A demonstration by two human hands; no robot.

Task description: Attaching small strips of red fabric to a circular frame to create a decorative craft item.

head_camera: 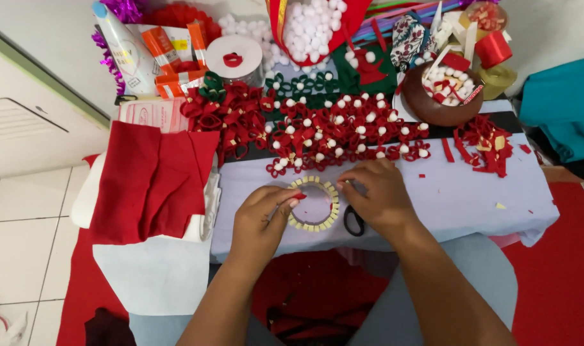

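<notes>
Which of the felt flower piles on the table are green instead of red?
The small row of green flowers at the back, just behind the big red flower pile; both have white pompom centres, and only this row is green.

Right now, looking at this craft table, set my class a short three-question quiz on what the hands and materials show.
1. True or false: the left hand touches the ring of cream loops.
2. What lies partly under the right hand? A) scissors B) glue bottle C) brown bowl
3. What colour is the folded felt at the table's left end?

Key: 1 true. 2 A, the black scissors. 3 red.
</notes>
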